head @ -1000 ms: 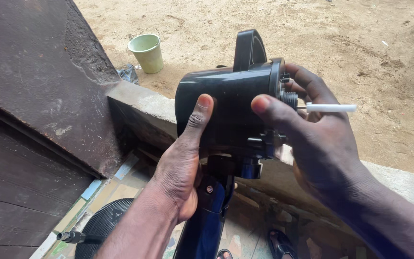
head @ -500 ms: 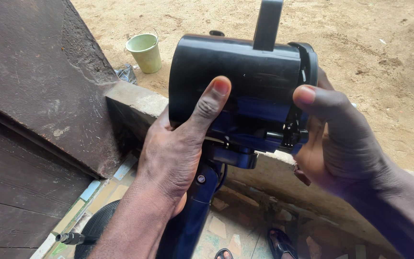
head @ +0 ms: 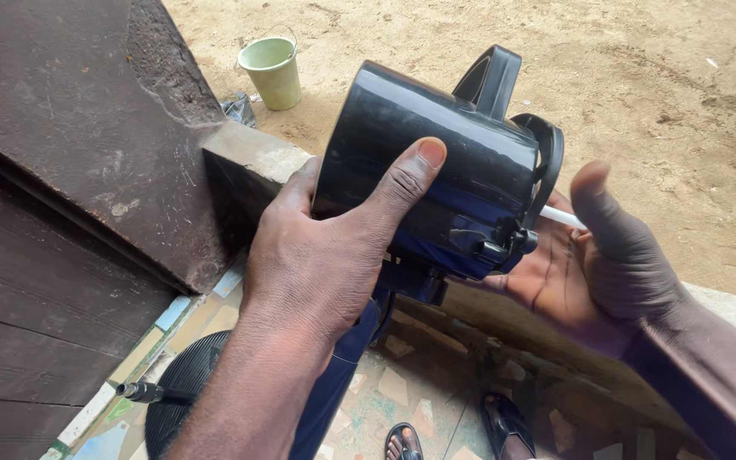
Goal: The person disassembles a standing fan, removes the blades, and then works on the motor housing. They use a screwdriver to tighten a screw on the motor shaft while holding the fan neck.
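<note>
My left hand (head: 325,255) grips the glossy black motor housing (head: 436,170) of a standing fan from its left side, thumb laid across the top. The housing sits on a dark blue stem (head: 334,383) that runs down toward a round black base (head: 185,383). My right hand (head: 606,264) is at the housing's right end, palm up beneath a thin white rod (head: 562,217) that sticks out there, thumb raised above it. Whether the fingers pinch the rod is unclear.
A pale green bucket (head: 272,71) stands on the sandy ground beyond a low concrete ledge (head: 253,153). A dark wooden slab (head: 61,170) fills the left. Tiled floor (head: 402,392) and sandals (head: 504,422) lie below.
The fan housing has swung and tilted so its top faces the camera. My right hand has dropped from gripping the housing's end to lying palm up under the white rod.
</note>
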